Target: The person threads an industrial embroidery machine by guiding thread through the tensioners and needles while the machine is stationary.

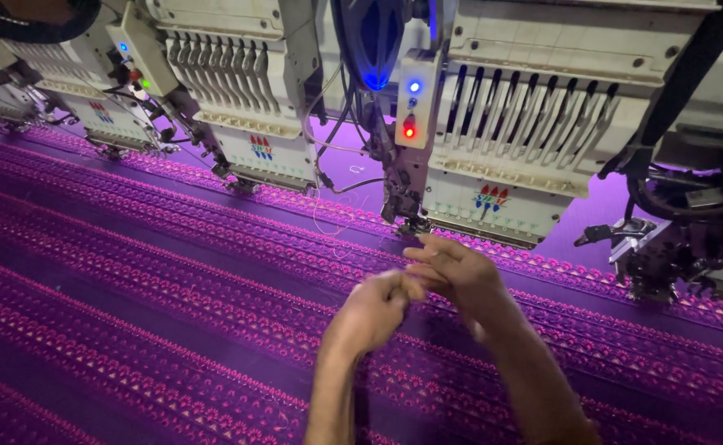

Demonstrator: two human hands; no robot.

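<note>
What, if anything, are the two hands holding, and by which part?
It cannot be told. The left hand and right hand meet fingertip to fingertip above the purple embroidered fabric, blurred; any thread pinched between them is too fine to see.

Cream embroidery machine heads [510, 124] line the back above purple patterned fabric [131, 313], under dim violet light.

Purple fabric [172, 272], pink embroidered stripes
</note>
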